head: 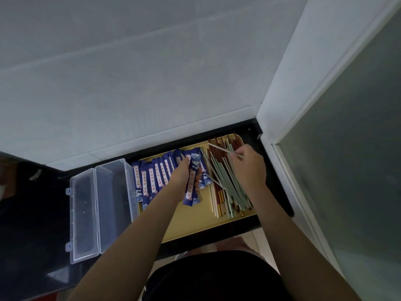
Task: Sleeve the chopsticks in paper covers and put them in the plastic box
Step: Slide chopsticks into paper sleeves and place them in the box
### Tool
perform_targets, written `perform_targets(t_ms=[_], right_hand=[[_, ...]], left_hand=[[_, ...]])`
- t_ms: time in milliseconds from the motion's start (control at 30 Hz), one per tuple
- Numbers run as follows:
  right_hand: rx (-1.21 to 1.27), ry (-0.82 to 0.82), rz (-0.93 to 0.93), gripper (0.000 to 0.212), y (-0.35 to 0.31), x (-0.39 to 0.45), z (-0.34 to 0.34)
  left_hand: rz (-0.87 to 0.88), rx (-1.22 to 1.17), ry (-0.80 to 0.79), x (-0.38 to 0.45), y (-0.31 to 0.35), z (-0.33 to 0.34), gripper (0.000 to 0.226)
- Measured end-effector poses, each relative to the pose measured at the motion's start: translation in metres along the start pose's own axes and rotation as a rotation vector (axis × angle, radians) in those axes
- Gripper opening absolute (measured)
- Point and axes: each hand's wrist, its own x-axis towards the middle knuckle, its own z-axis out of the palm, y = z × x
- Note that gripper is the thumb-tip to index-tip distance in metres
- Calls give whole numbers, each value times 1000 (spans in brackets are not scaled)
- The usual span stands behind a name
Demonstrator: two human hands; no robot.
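One yellow tray (191, 222) sits on the dark surface (32, 213), with one clear plastic box (102, 205) just beside its left edge, lid open flat to the left, nothing visible inside. On the tray's left half lie roughly eight blue paper covers (152, 179) in a fanned row; the exact count is unclear where they overlap. On the right half lies a loose pile of chopsticks (225, 187) in red, pale green and cream, too many and too overlapped to count. My left hand (181, 179) has its fingers curled round one cover (192, 187), held just above the row. My right hand (249, 166) is over the pile, fingers pinching one cream chopstick (219, 148) that angles up to the left.
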Motion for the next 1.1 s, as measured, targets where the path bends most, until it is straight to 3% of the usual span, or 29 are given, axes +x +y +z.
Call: perform_targets(t_ms=[300, 567, 633, 800, 900, 1000, 1100], right_hand=[[735, -25, 90, 12, -41, 20, -28], [772, -95, 100, 15, -48, 17, -15], [715, -154, 88, 16, -47, 11, -10], [319, -483, 55, 26, -34, 3, -6], [209, -444, 117, 18, -17, 5, -2], [-145, -382, 93, 15, 8, 6, 14], [-477, -407, 109, 17, 25, -2, 31]], left_hand=[[73, 245, 92, 1, -4, -3, 47], [205, 409, 48, -11, -6, -2, 29], [242, 407, 27, -11, -5, 1, 33], [265, 358, -124, -17, -3, 6, 49], [183, 178, -149, -14, -3, 5, 33], [140, 110, -133, -12, -6, 5, 19], [69, 0, -115, -11, -10, 5, 23]])
